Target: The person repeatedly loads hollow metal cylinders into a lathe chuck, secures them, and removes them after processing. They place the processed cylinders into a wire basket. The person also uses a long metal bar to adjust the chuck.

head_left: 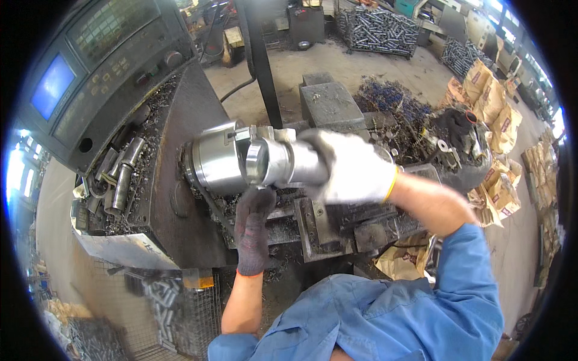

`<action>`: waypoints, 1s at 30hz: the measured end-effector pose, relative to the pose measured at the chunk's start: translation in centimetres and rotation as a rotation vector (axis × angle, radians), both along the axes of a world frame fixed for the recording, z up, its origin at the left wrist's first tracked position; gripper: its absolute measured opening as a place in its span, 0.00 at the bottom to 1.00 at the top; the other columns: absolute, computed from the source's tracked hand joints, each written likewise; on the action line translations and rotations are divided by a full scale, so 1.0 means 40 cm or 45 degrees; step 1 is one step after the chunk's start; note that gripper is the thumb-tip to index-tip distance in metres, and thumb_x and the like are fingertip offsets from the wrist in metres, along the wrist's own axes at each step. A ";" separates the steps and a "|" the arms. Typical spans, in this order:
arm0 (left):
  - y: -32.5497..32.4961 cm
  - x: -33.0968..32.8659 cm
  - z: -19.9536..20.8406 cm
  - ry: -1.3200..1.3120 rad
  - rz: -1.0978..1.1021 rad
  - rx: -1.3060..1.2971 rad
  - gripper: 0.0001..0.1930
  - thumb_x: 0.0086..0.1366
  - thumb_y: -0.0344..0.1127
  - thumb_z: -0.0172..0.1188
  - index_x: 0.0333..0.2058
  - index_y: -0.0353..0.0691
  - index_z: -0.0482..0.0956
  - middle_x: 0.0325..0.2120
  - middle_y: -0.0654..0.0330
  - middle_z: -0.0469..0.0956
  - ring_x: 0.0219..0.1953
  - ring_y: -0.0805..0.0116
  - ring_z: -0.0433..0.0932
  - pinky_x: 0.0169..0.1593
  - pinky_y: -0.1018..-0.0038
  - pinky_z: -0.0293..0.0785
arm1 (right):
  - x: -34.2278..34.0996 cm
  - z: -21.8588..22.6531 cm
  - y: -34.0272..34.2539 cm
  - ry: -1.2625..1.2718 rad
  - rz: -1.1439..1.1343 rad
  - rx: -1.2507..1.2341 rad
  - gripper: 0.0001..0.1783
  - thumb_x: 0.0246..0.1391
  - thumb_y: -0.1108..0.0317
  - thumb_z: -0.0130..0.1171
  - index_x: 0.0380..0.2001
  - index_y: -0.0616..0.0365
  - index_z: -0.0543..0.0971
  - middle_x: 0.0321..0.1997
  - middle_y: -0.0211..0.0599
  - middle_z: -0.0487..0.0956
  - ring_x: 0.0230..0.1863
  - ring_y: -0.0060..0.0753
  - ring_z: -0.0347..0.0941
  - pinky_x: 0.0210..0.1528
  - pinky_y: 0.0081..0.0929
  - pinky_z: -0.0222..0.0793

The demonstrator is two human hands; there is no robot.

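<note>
Many metal parts (164,304) in wire basket (206,310)

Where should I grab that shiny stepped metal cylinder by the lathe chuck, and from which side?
Probably around the right-hand section of the stepped metal cylinder, from the right, where the white-gloved right hand wraps it. It lies roughly sideways, and the round body there looks slimmer than the wider left end. The dark-gloved left hand is below that end; contact is unclear.
</note>
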State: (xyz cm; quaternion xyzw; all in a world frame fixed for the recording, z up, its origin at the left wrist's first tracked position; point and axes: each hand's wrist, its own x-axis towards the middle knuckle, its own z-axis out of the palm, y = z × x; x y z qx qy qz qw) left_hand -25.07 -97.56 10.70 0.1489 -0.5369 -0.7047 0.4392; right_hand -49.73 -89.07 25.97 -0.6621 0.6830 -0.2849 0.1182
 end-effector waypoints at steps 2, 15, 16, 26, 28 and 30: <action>0.001 0.046 -0.057 -0.131 0.023 0.263 0.38 0.73 0.60 0.62 0.69 0.39 0.67 0.63 0.51 0.74 0.66 0.54 0.74 0.71 0.56 0.67 | -0.116 0.031 -0.067 0.516 -0.024 -0.081 0.37 0.42 0.63 0.71 0.59 0.57 0.75 0.50 0.48 0.83 0.50 0.56 0.83 0.54 0.48 0.80; 0.187 0.618 -0.441 -0.234 1.182 0.897 0.24 0.74 0.56 0.57 0.58 0.46 0.79 0.48 0.58 0.84 0.49 0.56 0.80 0.55 0.53 0.76 | -0.319 -0.273 -0.382 0.316 0.338 0.857 0.43 0.35 0.52 0.75 0.57 0.60 0.79 0.50 0.56 0.85 0.53 0.56 0.82 0.56 0.45 0.77; 0.176 0.645 -0.444 -0.405 1.286 0.787 0.24 0.75 0.57 0.55 0.57 0.47 0.79 0.48 0.60 0.84 0.48 0.57 0.80 0.54 0.53 0.76 | -0.324 -0.279 -0.389 0.264 0.376 0.778 0.43 0.36 0.52 0.75 0.58 0.60 0.78 0.51 0.55 0.85 0.53 0.55 0.82 0.56 0.44 0.77; 0.115 0.742 -0.421 -0.013 0.982 0.888 0.23 0.75 0.56 0.53 0.54 0.45 0.78 0.42 0.61 0.79 0.43 0.67 0.76 0.45 0.63 0.74 | -0.313 -0.303 -0.421 0.113 0.462 0.541 0.33 0.41 0.58 0.73 0.53 0.59 0.80 0.46 0.52 0.87 0.47 0.52 0.84 0.47 0.43 0.77; 0.112 0.745 -0.446 -0.581 1.228 0.690 0.20 0.75 0.54 0.53 0.49 0.45 0.80 0.36 0.62 0.79 0.37 0.69 0.76 0.39 0.67 0.72 | -0.295 -0.293 -0.427 0.071 0.440 0.477 0.45 0.40 0.58 0.76 0.64 0.58 0.75 0.54 0.51 0.85 0.52 0.51 0.83 0.52 0.40 0.78; 0.112 0.741 -0.466 -0.790 1.375 0.496 0.14 0.74 0.47 0.55 0.42 0.43 0.81 0.30 0.64 0.78 0.30 0.70 0.74 0.34 0.70 0.71 | -0.283 -0.258 -0.415 0.119 0.327 0.596 0.55 0.38 0.53 0.78 0.71 0.60 0.70 0.58 0.52 0.84 0.57 0.51 0.82 0.60 0.38 0.77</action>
